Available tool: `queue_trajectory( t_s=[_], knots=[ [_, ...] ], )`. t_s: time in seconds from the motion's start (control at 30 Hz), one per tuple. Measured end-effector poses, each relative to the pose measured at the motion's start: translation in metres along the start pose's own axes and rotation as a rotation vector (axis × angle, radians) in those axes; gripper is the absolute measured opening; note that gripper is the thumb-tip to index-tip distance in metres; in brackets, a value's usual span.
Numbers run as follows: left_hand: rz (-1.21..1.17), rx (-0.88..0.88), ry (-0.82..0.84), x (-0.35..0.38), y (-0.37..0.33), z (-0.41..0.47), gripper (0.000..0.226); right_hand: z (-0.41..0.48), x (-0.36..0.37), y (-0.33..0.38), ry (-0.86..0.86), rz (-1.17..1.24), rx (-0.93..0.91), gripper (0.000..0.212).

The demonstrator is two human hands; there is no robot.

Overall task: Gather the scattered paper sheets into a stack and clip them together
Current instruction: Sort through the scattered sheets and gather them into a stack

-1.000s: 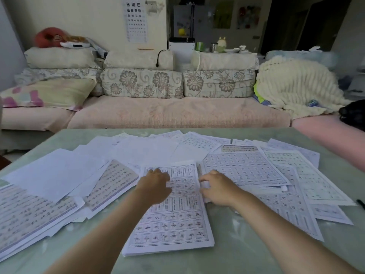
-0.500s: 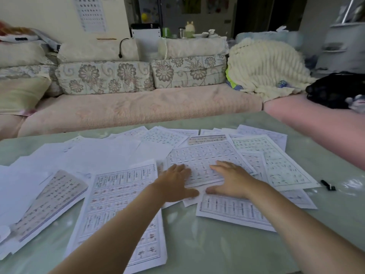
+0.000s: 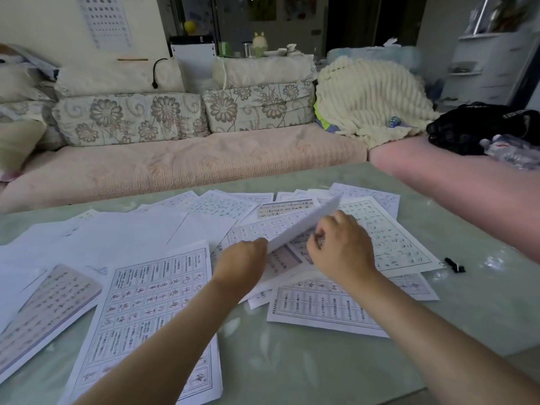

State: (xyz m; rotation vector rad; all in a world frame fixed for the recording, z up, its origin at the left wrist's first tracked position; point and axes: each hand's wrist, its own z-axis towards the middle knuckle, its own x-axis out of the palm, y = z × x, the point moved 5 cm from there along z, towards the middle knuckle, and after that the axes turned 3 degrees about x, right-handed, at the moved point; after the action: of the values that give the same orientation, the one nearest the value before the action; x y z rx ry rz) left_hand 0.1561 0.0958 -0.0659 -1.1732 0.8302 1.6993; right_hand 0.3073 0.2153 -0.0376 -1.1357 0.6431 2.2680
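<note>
Many printed paper sheets lie scattered and overlapping across a pale green table. One white sheet is lifted at a slant above the pile in the middle. My left hand holds its lower left edge and my right hand pinches its right side, fingers curled. A large printed sheet lies flat under my left forearm. A small black binder clip rests on the table to the right of the papers, apart from both hands.
A pink sofa with floral cushions runs along the table's far edge. A cream knitted blanket and a black bag lie at the right. More sheets spread toward the left table edge.
Both hands lay flat on the sheets before. Now they have lifted one sheet off the pile and hold it tilted. The view has shifted to the right.
</note>
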Motion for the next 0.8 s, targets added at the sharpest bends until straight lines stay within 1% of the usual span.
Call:
queue_trajectory(
  t_s=[0.03, 0.07, 0.1, 0.13, 0.17, 0.2, 0.23, 0.3, 0.33, 0.37, 0.4, 0.47, 0.5, 0.53, 0.6, 0.7, 0.8],
  knots=[
    [-0.014, -0.025, -0.027, -0.003, -0.004, 0.003, 0.015, 0.0, -0.003, -0.005, 0.067, 0.049, 0.167, 0.041],
    [-0.019, -0.011, -0.027, -0.008, -0.012, 0.005, 0.018, -0.002, -0.004, -0.01, 0.175, 0.166, 0.334, 0.053],
    [-0.066, 0.025, -0.019, -0.012, -0.023, 0.006, 0.021, -0.005, 0.001, -0.016, 0.306, 0.373, 0.498, 0.06],
    [-0.131, 0.076, 0.002, -0.016, -0.035, 0.006, 0.025, -0.009, 0.008, -0.02, 0.429, 0.638, 0.658, 0.065],
    [-0.186, 0.13, 0.043, -0.017, -0.047, 0.006, 0.029, -0.012, 0.014, -0.024, 0.506, 0.854, 0.793, 0.063],
    [-0.227, 0.181, 0.084, -0.019, -0.058, 0.004, 0.032, -0.014, 0.021, -0.03, 0.529, 0.968, 0.878, 0.054],
    [-0.261, 0.213, 0.134, -0.019, -0.068, 0.003, 0.035, -0.014, 0.025, -0.038, 0.513, 0.972, 0.909, 0.041],
    [-0.402, 0.189, 0.241, -0.014, -0.075, 0.002, 0.038, -0.013, 0.028, -0.057, 0.427, 0.814, 0.917, 0.017],
    [-0.505, 0.144, 0.275, -0.01, -0.073, 0.002, 0.038, -0.013, 0.027, -0.065, 0.383, 0.745, 0.917, 0.015],
    [-0.582, 0.096, 0.281, -0.007, -0.067, 0.004, 0.036, -0.013, 0.027, -0.072, 0.366, 0.712, 0.913, 0.017],
    [-0.602, 0.054, 0.267, -0.003, -0.057, 0.006, 0.033, -0.012, 0.027, -0.078, 0.368, 0.688, 0.902, 0.019],
    [-0.55, -0.046, 0.234, 0.005, -0.029, 0.014, 0.026, -0.009, 0.028, -0.086, 0.412, 0.64, 0.863, 0.02],
    [-0.524, -0.105, 0.233, 0.011, -0.012, 0.018, 0.027, -0.008, 0.03, -0.088, 0.443, 0.627, 0.835, 0.02],
    [-0.498, -0.165, 0.249, 0.016, 0.005, 0.023, 0.031, -0.007, 0.032, -0.087, 0.469, 0.625, 0.804, 0.02],
    [-0.402, -0.257, 0.342, 0.026, 0.033, 0.033, 0.046, -0.004, 0.034, -0.081, 0.482, 0.626, 0.71, 0.022],
    [-0.266, -0.297, 0.468, 0.037, 0.053, 0.052, 0.063, 0.0, 0.039, -0.074, 0.453, 0.592, 0.584, 0.023],
    [-0.225, -0.285, 0.522, 0.049, 0.058, 0.073, 0.078, 0.006, 0.048, -0.075, 0.429, 0.565, 0.555, 0.026]
  ],
)
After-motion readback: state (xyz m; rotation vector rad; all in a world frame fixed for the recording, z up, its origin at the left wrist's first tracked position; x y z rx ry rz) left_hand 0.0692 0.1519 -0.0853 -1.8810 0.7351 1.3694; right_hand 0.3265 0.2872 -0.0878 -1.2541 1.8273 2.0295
